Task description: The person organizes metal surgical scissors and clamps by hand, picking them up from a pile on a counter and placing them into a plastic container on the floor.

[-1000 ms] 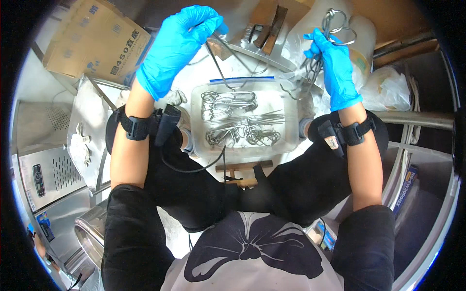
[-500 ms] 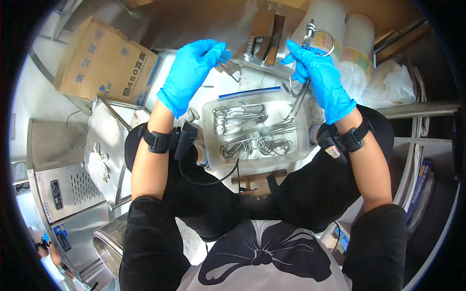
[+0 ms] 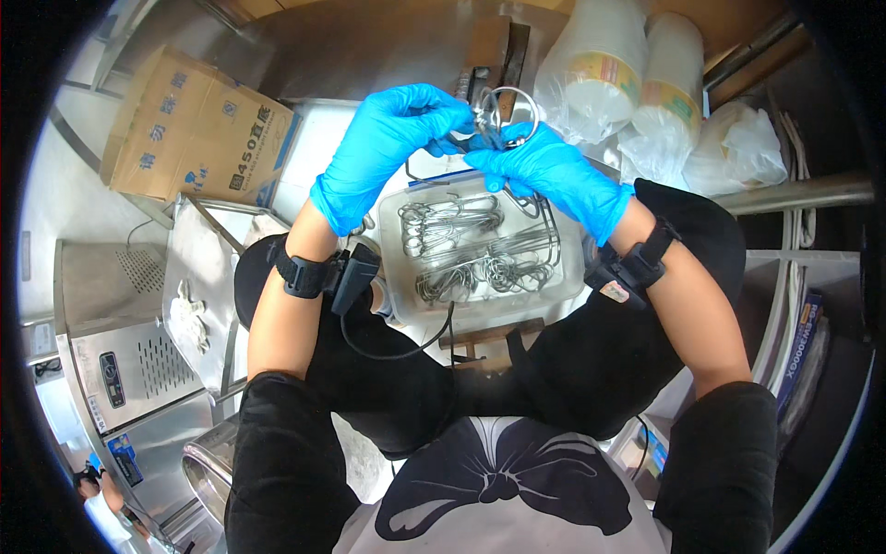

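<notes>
My left hand (image 3: pixel 392 143), in a blue glove, is closed with its fingertips pinched round part of a metal hook; a thin bent wire shows below them. My right hand (image 3: pixel 558 180), gloved alike, is closed on ringed metal hooks (image 3: pixel 532 106), their rings standing above the fingers. The two hands nearly meet at these rings, and the fingers partly hide where the metal parts touch. Beneath them, a translucent plastic tub (image 3: pixel 392 268) holds bundles of metal hooks (image 3: pixel 452 222) and long thin rods.
A cardboard box (image 3: pixel 198 129) stands at the far left, above a metal cart (image 3: pixel 208 295). Wooden-handled tools (image 3: pixel 498 60) lie on the steel surface ahead. Wrapped stacks of plastic containers (image 3: pixel 600 78) and a plastic bag (image 3: pixel 734 157) are at the far right. Another person (image 3: pixel 101 499) appears at the lower left.
My right hand has moved left, bringing the ringed hooks over to my left hand. My left hand has shifted slightly right, so the two hands now work close together above the tub.
</notes>
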`<act>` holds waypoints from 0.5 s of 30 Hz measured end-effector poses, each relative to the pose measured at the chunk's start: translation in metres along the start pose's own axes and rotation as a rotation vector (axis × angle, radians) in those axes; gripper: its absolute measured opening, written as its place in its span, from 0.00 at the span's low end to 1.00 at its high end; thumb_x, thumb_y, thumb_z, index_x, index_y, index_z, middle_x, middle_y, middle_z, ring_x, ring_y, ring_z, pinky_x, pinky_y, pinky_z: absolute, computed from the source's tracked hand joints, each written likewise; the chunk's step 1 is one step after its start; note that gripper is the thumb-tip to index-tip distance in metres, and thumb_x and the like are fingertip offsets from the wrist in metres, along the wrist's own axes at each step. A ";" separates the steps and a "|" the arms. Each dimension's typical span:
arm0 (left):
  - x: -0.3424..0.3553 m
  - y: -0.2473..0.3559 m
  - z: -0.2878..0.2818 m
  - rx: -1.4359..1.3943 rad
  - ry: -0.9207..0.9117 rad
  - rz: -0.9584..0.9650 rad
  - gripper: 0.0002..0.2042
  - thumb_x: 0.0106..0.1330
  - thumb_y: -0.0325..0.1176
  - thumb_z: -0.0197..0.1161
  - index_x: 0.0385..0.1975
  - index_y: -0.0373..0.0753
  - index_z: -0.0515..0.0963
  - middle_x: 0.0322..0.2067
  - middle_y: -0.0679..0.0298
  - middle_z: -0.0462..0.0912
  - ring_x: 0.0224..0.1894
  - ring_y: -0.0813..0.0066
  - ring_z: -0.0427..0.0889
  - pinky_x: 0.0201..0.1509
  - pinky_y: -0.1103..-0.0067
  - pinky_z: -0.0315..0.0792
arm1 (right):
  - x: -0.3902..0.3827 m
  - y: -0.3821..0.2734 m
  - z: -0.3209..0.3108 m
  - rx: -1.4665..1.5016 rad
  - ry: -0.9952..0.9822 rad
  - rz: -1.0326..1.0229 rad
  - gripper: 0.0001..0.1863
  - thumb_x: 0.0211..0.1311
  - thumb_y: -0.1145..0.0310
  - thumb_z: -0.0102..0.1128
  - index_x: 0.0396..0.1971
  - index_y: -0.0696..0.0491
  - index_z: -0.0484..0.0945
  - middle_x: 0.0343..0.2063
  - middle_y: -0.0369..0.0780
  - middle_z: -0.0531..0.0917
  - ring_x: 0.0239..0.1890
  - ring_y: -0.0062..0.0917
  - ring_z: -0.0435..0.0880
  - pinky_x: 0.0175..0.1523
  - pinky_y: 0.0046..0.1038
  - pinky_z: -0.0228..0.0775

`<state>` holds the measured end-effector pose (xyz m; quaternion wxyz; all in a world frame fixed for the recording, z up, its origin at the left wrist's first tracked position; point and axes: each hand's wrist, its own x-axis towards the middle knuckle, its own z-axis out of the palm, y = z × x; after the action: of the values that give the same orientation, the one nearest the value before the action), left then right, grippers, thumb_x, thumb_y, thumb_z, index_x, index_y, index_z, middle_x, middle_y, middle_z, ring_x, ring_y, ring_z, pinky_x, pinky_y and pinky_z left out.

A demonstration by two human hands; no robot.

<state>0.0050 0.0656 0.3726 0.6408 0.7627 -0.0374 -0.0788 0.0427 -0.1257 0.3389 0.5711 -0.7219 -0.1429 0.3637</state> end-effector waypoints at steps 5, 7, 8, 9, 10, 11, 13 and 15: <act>-0.007 0.004 0.010 0.198 -0.129 0.025 0.10 0.57 0.24 0.58 0.40 0.33 0.75 0.34 0.63 0.79 0.36 0.80 0.76 0.41 0.84 0.71 | 0.004 0.006 0.001 -0.026 -0.021 -0.021 0.12 0.49 0.64 0.65 0.34 0.53 0.80 0.17 0.31 0.76 0.18 0.09 0.67 0.23 0.14 0.56; -0.003 -0.004 0.006 0.173 -0.185 -0.008 0.11 0.58 0.25 0.58 0.41 0.33 0.74 0.36 0.63 0.79 0.37 0.79 0.76 0.44 0.82 0.71 | 0.012 0.016 0.007 0.108 -0.024 -0.129 0.12 0.48 0.64 0.65 0.31 0.54 0.80 0.15 0.31 0.75 0.18 0.10 0.67 0.23 0.16 0.56; -0.002 -0.007 0.004 0.184 -0.167 -0.044 0.12 0.58 0.26 0.57 0.42 0.33 0.74 0.36 0.63 0.79 0.38 0.78 0.76 0.45 0.82 0.71 | 0.012 0.014 0.009 0.055 -0.003 -0.119 0.10 0.48 0.67 0.64 0.30 0.56 0.80 0.17 0.35 0.77 0.19 0.13 0.70 0.26 0.16 0.60; -0.001 -0.012 0.002 0.194 -0.150 -0.080 0.12 0.59 0.28 0.57 0.42 0.33 0.74 0.37 0.63 0.79 0.39 0.78 0.77 0.46 0.82 0.71 | 0.011 0.013 0.009 0.001 0.018 -0.109 0.09 0.48 0.70 0.63 0.28 0.59 0.80 0.18 0.38 0.79 0.20 0.15 0.74 0.28 0.17 0.65; -0.001 -0.024 -0.001 0.101 -0.108 -0.078 0.13 0.61 0.33 0.57 0.43 0.34 0.74 0.36 0.63 0.79 0.39 0.78 0.77 0.44 0.82 0.72 | 0.011 0.013 0.009 0.029 0.017 -0.068 0.09 0.48 0.70 0.63 0.28 0.60 0.79 0.18 0.38 0.79 0.21 0.15 0.75 0.29 0.18 0.65; -0.001 -0.023 -0.001 0.101 -0.111 -0.082 0.13 0.61 0.33 0.57 0.43 0.34 0.74 0.36 0.63 0.79 0.39 0.78 0.77 0.44 0.82 0.72 | 0.009 0.012 0.010 0.033 0.018 -0.065 0.09 0.48 0.70 0.63 0.28 0.60 0.79 0.18 0.38 0.79 0.21 0.15 0.75 0.29 0.18 0.65; -0.002 -0.018 -0.002 0.170 -0.073 -0.293 0.14 0.62 0.38 0.56 0.42 0.35 0.74 0.34 0.63 0.80 0.38 0.78 0.78 0.41 0.82 0.72 | 0.003 0.006 0.011 -0.008 0.055 0.012 0.10 0.49 0.69 0.63 0.28 0.61 0.79 0.18 0.38 0.80 0.22 0.16 0.77 0.30 0.18 0.65; 0.000 -0.020 -0.001 0.181 -0.109 -0.284 0.16 0.62 0.41 0.55 0.42 0.35 0.74 0.34 0.61 0.80 0.35 0.78 0.78 0.40 0.82 0.73 | 0.006 0.010 0.009 -0.049 0.074 0.028 0.11 0.48 0.69 0.64 0.28 0.61 0.79 0.19 0.38 0.80 0.22 0.15 0.76 0.29 0.18 0.65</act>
<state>0.0041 0.0703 0.3532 0.5488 0.8096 0.0291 -0.2060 0.0385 -0.1188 0.3266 0.5530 -0.7505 -0.1206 0.3412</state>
